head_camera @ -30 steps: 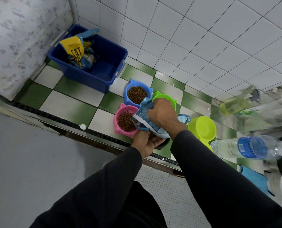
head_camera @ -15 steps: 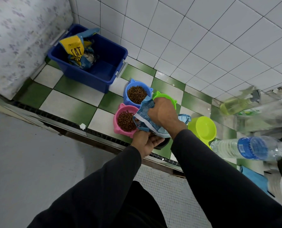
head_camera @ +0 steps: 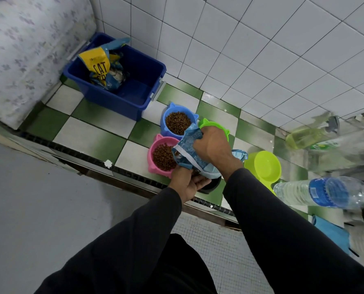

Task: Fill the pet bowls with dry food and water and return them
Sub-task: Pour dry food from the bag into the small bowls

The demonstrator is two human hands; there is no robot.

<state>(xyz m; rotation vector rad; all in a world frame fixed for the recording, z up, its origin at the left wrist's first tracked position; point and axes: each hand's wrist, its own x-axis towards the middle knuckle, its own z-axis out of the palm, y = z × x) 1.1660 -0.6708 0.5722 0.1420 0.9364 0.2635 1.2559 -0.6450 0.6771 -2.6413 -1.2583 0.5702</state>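
Observation:
A blue cat-eared bowl (head_camera: 168, 115) and a pink one (head_camera: 153, 164) sit on the green-and-white tiled floor, both full of brown kibble. A green bowl (head_camera: 210, 124) behind them is mostly hidden by my right hand (head_camera: 212, 145), which grips the top of a blue and white food bag (head_camera: 189, 145). My left hand (head_camera: 185, 183) holds the bag's lower end over a dark bowl (head_camera: 210, 187) that is largely hidden. A lime-green bowl (head_camera: 263, 166) with nothing in it lies to the right. A clear water bottle (head_camera: 316, 193) with a blue label lies at the right.
A blue plastic bin (head_camera: 134, 98) near the wall corner holds a yellow and blue cat food bag (head_camera: 101, 66). A spray bottle of yellow liquid (head_camera: 308, 134) lies at the far right. A dark floor track (head_camera: 92, 160) runs in front of the bowls. White tiled wall behind.

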